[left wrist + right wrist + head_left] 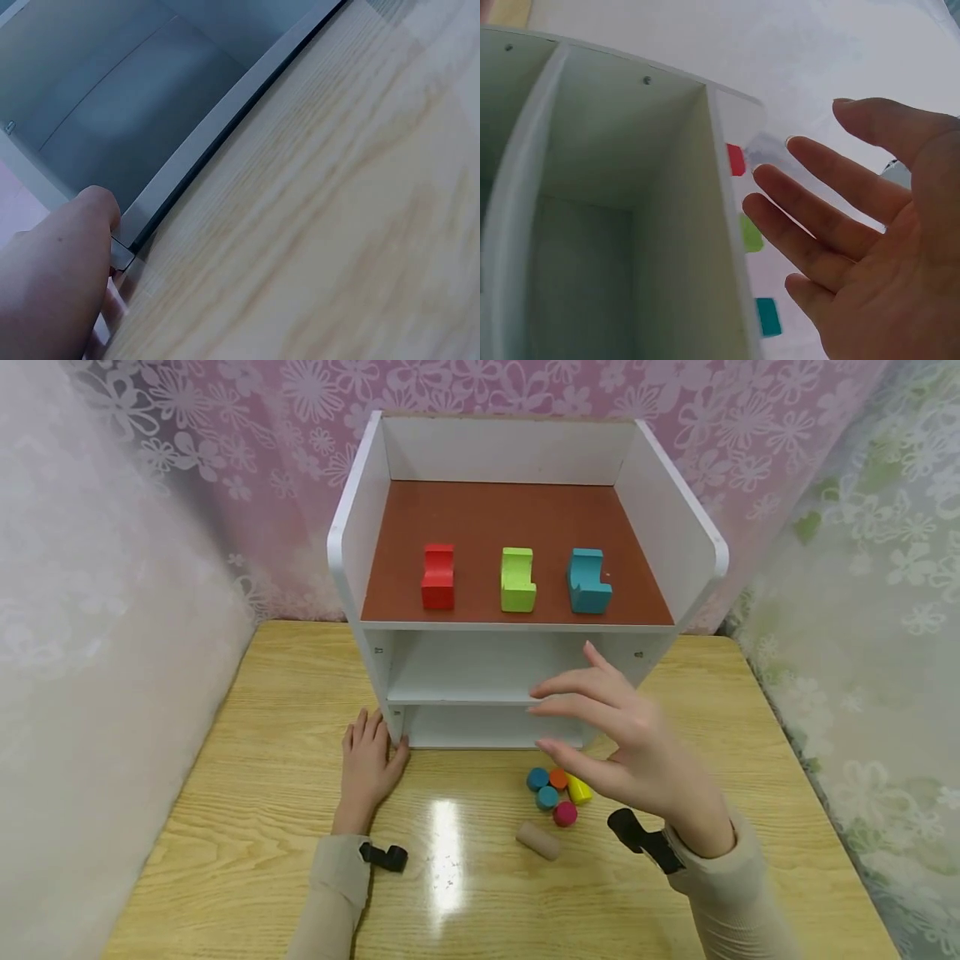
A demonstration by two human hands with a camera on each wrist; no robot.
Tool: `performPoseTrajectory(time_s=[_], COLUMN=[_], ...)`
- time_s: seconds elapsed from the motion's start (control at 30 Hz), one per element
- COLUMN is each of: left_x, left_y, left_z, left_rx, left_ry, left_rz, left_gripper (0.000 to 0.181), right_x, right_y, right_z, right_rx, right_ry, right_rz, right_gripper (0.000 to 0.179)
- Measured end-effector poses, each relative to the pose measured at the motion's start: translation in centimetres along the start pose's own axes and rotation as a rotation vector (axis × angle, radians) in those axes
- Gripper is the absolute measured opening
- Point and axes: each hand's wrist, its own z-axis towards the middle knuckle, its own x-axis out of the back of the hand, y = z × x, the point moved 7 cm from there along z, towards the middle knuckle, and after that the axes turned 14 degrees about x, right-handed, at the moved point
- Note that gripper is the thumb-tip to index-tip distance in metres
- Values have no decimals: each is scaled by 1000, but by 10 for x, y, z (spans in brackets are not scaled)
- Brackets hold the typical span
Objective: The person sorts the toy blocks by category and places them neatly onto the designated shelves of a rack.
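In the head view my left hand (367, 767) lies at the front left bottom corner of a white toy shelf (352, 539), fingers extended along its outer side and thumb touching the front corner. The left wrist view shows the thumb (97, 202) at that corner. My right hand (626, 731), fingers spread and nothing in them, hovers before the shelf's lower compartments. On the brown top stand a red block (438, 578), a lime green block (517, 581) and a teal block (588, 582), each with a scooped, notched shape.
Below the right hand, several small cylinders lie on the wooden table (285, 760): blue cylinders (547, 798), an orange one (558, 778), a yellow one (579, 789) and a magenta one (565, 814). Nearer lies a plain wooden cylinder (537, 841). Floral curtains (300, 468) hang behind.
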Motion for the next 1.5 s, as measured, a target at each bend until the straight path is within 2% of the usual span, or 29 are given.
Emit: performPoseTrajectory(time_s=[0.3,0.5,0.67,0.8,1.17,1.4,1.5], left_x=[-2,-2,-2,-1,-1,0,0], left_y=[-1,-2,-2,-2,-1,0,0], left_z=[0,0,-1,-1,-2,-3,-2], left_rx=[-6,6,4,-10,-12,-2,-8], left_ry=[4,7,8,17,12,0,5], left_rz=[-3,2,-1,3,1,5,-4], left_gripper=[25,28,26,25,28,27,27], right_x=[-11,-18,-27,-36,-56,-74,-79], right_y=[10,15,21,32,48,59,60], right_z=[-53,-83,-112,-141,-197,-234,-245], right_rx=[-174,-263,-380,-434,-536,-718,-753], right_ry=[60,94,68,56,31,-38,-71], right_rz=[53,33,12,4,-9,-11,-46], right_gripper=[20,29,41,46,41,29,28])
